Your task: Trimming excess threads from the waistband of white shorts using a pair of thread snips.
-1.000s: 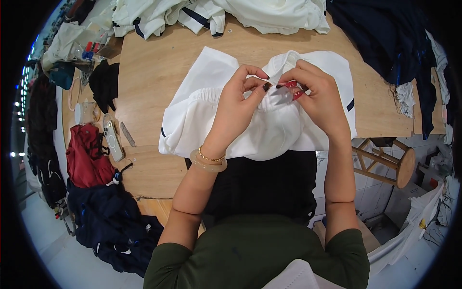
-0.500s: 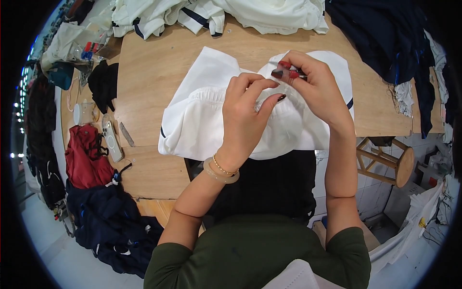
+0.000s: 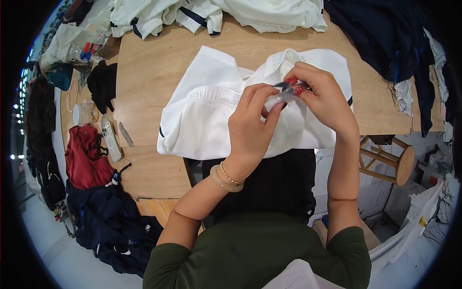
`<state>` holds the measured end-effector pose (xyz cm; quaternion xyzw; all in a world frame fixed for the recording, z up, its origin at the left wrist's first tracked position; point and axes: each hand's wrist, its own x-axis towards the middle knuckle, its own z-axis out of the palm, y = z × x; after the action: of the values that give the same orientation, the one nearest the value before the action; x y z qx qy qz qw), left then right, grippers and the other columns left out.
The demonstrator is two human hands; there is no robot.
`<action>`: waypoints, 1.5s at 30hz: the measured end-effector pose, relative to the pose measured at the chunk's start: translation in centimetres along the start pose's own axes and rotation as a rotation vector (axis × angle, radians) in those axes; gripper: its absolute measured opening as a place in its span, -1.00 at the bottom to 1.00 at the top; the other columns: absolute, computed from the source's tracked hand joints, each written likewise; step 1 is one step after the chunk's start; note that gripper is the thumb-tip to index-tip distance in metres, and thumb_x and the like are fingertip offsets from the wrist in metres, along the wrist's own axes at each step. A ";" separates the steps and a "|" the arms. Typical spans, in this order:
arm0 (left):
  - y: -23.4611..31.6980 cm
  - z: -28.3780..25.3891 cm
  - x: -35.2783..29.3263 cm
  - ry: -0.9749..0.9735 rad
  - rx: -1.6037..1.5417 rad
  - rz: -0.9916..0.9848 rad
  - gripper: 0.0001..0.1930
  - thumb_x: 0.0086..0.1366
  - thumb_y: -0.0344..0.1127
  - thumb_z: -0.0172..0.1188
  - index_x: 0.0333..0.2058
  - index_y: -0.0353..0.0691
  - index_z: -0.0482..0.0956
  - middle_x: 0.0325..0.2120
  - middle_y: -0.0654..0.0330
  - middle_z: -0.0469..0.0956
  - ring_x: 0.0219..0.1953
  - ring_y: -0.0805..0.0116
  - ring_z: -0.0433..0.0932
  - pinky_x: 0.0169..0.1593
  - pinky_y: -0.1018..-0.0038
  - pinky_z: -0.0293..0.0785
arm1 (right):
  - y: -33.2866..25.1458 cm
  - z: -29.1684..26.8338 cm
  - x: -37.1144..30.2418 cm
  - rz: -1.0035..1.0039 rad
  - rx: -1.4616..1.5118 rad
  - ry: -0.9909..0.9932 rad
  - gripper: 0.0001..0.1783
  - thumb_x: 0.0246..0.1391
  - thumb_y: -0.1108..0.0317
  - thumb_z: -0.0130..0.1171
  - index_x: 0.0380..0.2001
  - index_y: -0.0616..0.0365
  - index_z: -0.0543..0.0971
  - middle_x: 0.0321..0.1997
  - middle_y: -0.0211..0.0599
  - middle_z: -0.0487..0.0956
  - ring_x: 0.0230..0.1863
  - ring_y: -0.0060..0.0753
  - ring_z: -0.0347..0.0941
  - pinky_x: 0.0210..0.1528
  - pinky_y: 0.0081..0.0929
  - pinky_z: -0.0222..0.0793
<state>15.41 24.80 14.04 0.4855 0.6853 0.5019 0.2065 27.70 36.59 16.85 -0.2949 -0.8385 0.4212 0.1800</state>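
Observation:
White elastic-waisted bottoms [image 3: 207,125] with dark side trim lie spread on the table in front of me. My left hand [image 3: 250,123], with bracelets at its wrist, pinches a bit of the white cloth near the waistband, thumb against fingers. Just right of it, my right hand [image 3: 327,101] is closed on a small pair of thread snips [image 3: 285,86], dark and shiny, with red showing at the fingertips. The tips of the snips are close to my left fingertips. Blur and fingers hide the exact contact between blades and cloth.
White garments [image 3: 269,14] are heaped along the far edge of the wooden table [image 3: 149,86]. Dark blue clothing [image 3: 380,38] hangs over the right side. At the left lie a phone [image 3: 111,139], a red garment [image 3: 86,156] and black cloth [image 3: 102,86]. A wooden stool [image 3: 402,164] stands right.
Both hands have moved slightly nearer to me, the right one also a little rightward. More of the raised waistband shows behind them. The snips have tilted and dropped lower.

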 end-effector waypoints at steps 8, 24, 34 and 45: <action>-1.3 0.1 1.7 -0.120 -0.216 -0.153 -0.76 0.07 -0.51 0.32 -0.25 -0.33 0.55 -0.50 0.21 0.49 -0.64 0.51 0.28 -0.54 0.57 0.26 | 0.5 1.3 1.0 -0.001 0.083 0.019 -0.88 -0.08 0.56 -0.01 -0.39 0.35 0.42 -0.44 -0.11 0.39 -0.39 -0.10 0.33 -0.29 -0.29 0.26; -2.8 -1.7 4.2 -0.414 -0.462 -0.334 -0.76 0.21 -0.41 0.23 -0.17 -0.41 0.59 -0.51 0.39 0.49 -0.47 0.71 0.32 -0.32 0.70 0.31 | 3.5 2.9 3.2 0.064 0.403 0.379 -0.85 0.13 0.44 0.08 -0.29 0.33 0.46 -0.33 -0.28 0.55 -0.31 -0.49 0.45 -0.23 -0.55 0.32; -3.3 -2.5 4.3 -0.465 -0.565 -0.368 -0.75 0.27 -0.41 0.16 -0.13 -0.44 0.57 -0.42 0.33 0.53 -0.37 0.63 0.43 -0.22 0.66 0.37 | 3.1 -0.3 -0.2 0.102 0.339 0.451 -0.84 0.14 0.37 0.16 -0.32 0.24 0.46 -0.42 -0.48 0.46 -0.32 -0.67 0.34 -0.22 -0.69 0.27; -3.3 -3.0 4.5 -0.476 -0.624 -0.380 -0.75 0.33 -0.36 0.09 -0.14 -0.45 0.57 -0.41 0.37 0.49 -0.37 0.63 0.35 -0.23 0.67 0.32 | 1.1 -0.2 -1.9 -0.014 0.055 0.335 -0.76 -0.23 0.51 0.35 -0.43 0.32 0.52 -0.45 -0.28 0.49 -0.37 -0.40 0.42 -0.27 -0.52 0.35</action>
<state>9.55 27.19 13.28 0.3673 0.5111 0.5121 0.5845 29.60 36.02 15.97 -0.3499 -0.7870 0.3879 0.3283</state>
